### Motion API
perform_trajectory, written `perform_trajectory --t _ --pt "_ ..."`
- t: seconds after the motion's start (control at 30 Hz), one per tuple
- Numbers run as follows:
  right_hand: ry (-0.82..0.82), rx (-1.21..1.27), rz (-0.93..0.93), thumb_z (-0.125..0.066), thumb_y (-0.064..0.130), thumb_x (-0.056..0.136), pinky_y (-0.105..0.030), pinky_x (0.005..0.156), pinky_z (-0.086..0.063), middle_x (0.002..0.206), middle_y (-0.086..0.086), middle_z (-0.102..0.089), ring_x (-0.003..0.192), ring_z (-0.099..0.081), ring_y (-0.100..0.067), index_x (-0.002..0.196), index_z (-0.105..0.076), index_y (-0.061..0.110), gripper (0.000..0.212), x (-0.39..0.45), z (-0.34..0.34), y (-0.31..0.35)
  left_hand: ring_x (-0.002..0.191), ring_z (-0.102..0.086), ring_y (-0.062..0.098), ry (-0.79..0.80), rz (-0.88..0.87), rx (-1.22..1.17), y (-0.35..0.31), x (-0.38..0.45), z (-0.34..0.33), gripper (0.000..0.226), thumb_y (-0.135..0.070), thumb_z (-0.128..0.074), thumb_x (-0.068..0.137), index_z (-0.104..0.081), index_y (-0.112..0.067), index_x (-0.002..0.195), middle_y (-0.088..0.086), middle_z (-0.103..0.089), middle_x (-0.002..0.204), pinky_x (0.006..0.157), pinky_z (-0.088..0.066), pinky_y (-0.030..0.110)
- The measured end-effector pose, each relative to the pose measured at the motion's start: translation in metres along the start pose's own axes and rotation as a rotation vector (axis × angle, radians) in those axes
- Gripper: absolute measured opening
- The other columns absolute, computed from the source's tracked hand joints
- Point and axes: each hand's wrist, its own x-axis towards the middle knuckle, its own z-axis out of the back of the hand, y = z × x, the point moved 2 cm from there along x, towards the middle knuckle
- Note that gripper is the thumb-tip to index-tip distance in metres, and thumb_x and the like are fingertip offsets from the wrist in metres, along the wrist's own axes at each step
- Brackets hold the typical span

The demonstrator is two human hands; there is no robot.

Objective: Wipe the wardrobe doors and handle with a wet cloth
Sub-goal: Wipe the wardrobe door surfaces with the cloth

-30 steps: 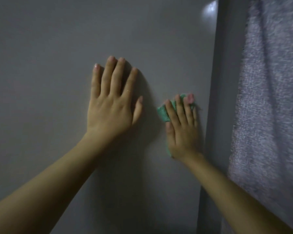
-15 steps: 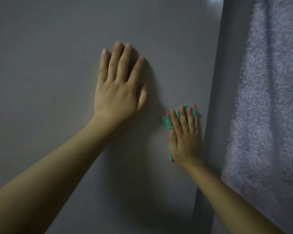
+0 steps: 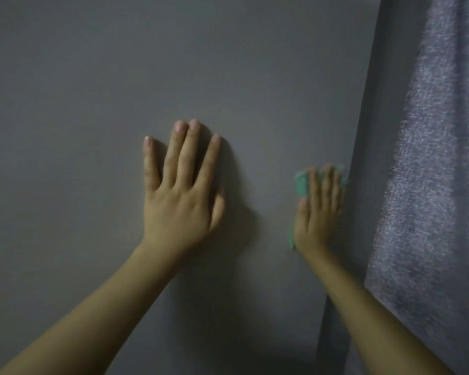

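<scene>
Cloth (image 3: 301, 185), green and seemingly crumpled, lies blurred under right hand (image 3: 318, 212).

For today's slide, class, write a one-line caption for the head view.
Left hand flat on the grey wardrobe door; right hand presses a green cloth near its edge.

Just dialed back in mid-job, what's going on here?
A person is wiping a grey wardrobe door. The right hand presses a green cloth flat against the door near its right edge, beside a curtain. The left hand rests open on the panel. No handle is in view.
</scene>
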Motion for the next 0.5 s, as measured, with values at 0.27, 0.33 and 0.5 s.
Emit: perform_trajectory --t 0.27,0.33,0.5 --pt "0.086 0.064 0.217 -0.016 0.038 0.103 -0.047 0.118 -0.008 0.159 0.001 -0.009 0.145 -0.016 -0.027 0.152 -0.016 0.027 0.051 -0.049 -0.002 0.07 0.143 -0.016 0.035 -0.04 -0.005 0.039 0.0 -0.002 -0.008 0.062 -0.043 -0.037 0.097 -0.032 -0.008 0.148 0.023 -0.025 0.153 0.115 -0.001 0.054" --pt "0.074 0.015 0.214 -0.015 0.037 0.103 -0.046 0.118 -0.011 0.16 0.0 -0.008 0.147 -0.008 -0.023 0.152 -0.018 0.026 0.05 -0.052 -0.002 0.037 0.143 -0.017 0.036 -0.048 -0.007 0.033 0.0 -0.003 -0.009 0.061 -0.042 -0.037 0.097 -0.032 -0.008 0.148 0.023 -0.025 0.152 0.115 -0.001 0.055" --pt "-0.126 0.05 -0.433 -0.02 0.028 0.101 -0.047 0.114 -0.018 0.148 -0.023 -0.035 0.138 -0.03 -0.042 0.144 -0.036 0.003 0.052 -0.006 -0.004 0.029 0.141 -0.019 0.037 -0.053 -0.004 0.042 -0.002 -0.001 -0.01 0.062 -0.043 -0.038 0.097 -0.033 -0.007 0.147 0.025 -0.028 0.151 0.113 -0.005 0.057"
